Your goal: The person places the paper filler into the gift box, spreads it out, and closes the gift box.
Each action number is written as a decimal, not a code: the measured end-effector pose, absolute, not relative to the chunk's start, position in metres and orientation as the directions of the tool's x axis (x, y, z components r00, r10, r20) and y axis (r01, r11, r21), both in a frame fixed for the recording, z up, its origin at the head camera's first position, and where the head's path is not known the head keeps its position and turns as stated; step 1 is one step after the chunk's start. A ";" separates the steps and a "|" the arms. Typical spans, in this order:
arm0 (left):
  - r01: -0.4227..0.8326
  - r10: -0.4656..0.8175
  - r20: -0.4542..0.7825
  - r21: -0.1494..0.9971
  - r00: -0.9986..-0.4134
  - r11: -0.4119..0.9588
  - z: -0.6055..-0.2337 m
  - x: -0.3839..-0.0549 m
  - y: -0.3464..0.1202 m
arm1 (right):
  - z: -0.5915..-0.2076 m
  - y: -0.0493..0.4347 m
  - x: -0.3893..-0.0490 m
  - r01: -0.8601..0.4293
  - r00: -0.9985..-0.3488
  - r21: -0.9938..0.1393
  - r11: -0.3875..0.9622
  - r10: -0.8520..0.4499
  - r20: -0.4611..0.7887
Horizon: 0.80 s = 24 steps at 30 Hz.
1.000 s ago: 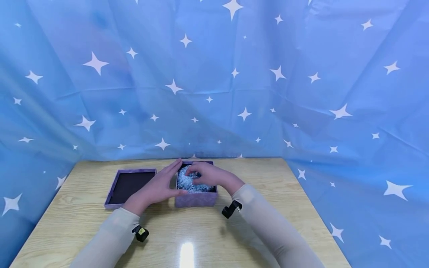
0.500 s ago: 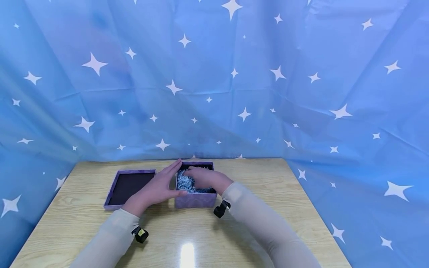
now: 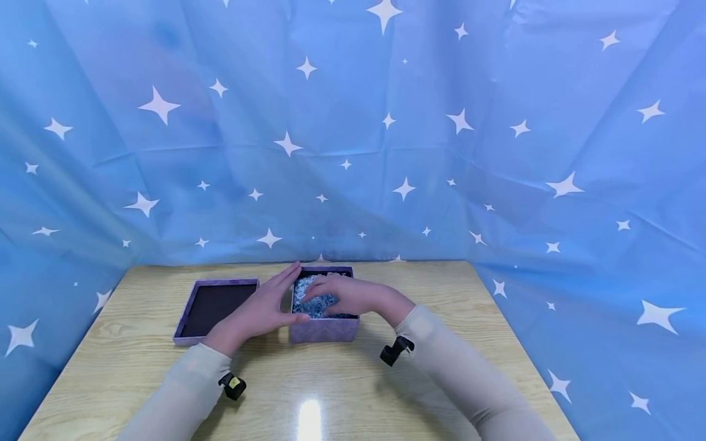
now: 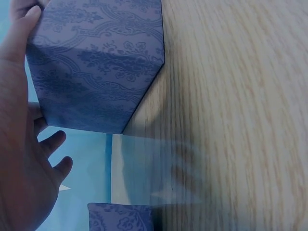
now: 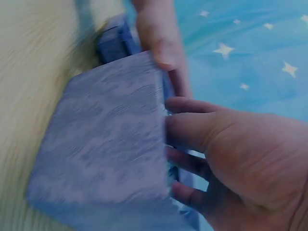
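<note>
A purple patterned box (image 3: 324,331) stands without its lid near the back of the table, holding light-blue shredded filler (image 3: 315,308). My left hand (image 3: 258,312) grips its left side, thumb at the front corner and fingertips at the back one. In the left wrist view the thumb lies on the edge of the box (image 4: 101,62), while the lower fingers hang off it. Over the filler, my right hand (image 3: 353,294) has thumb and fingers apart, tips among the shreds. The right wrist view shows the right hand's fingers (image 5: 190,130) reaching past the box rim, which hides their tips.
To the left of the box lies its shallow lid (image 3: 216,310), dark inside facing up. The wooden table (image 3: 441,294) meets a blue star-printed cloth (image 3: 353,202) at the back and sides. A small black camera (image 3: 397,350) sits at each wrist.
My right hand went down into the filler, then rose back to the right with its fingers spread. The left hand and box have stayed in place.
</note>
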<state>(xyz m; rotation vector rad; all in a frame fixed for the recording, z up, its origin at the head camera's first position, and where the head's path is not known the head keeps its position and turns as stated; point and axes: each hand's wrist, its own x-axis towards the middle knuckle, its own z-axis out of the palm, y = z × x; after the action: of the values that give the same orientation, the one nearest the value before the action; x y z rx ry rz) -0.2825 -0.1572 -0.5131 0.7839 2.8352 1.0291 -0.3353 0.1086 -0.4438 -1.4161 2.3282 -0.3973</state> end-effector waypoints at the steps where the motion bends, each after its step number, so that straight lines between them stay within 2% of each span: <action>1: 0.450 0.466 0.144 0.606 -0.873 0.656 -0.513 -0.282 -0.157 | -0.446 0.109 -0.336 -0.789 -0.399 -0.429 0.440 -0.898 -0.186; 4: 0.448 0.465 0.142 0.605 -0.874 0.658 -0.513 -0.282 -0.157 | -0.452 0.108 -0.339 -0.802 -0.394 -0.392 0.451 -0.892 -0.220; 11: 0.447 0.467 0.138 0.609 -0.873 0.656 -0.513 -0.282 -0.157 | -0.465 0.089 -0.349 -0.826 -0.468 -0.195 0.530 -0.835 -0.290; 16: 0.447 0.468 0.135 0.605 -0.873 0.659 -0.513 -0.283 -0.156 | -0.471 0.077 -0.345 -0.832 -0.512 -0.064 0.551 -0.807 -0.295; 21: 0.446 0.467 0.134 0.603 -0.874 0.662 -0.513 -0.284 -0.156 | -0.472 0.077 -0.340 -0.816 -0.531 -0.076 0.573 -0.794 -0.296; 24: 0.442 0.464 0.132 0.604 -0.876 0.663 -0.514 -0.283 -0.155 | -0.464 0.084 -0.340 -0.793 -0.531 -0.164 0.587 -0.798 -0.285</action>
<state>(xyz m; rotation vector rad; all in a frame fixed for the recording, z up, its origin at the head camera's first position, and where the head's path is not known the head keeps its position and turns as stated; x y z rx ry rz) -0.2830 -0.1553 -0.5136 0.7726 2.8341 1.0157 -0.3398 0.0835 -0.4637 -1.2935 2.4905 -0.0209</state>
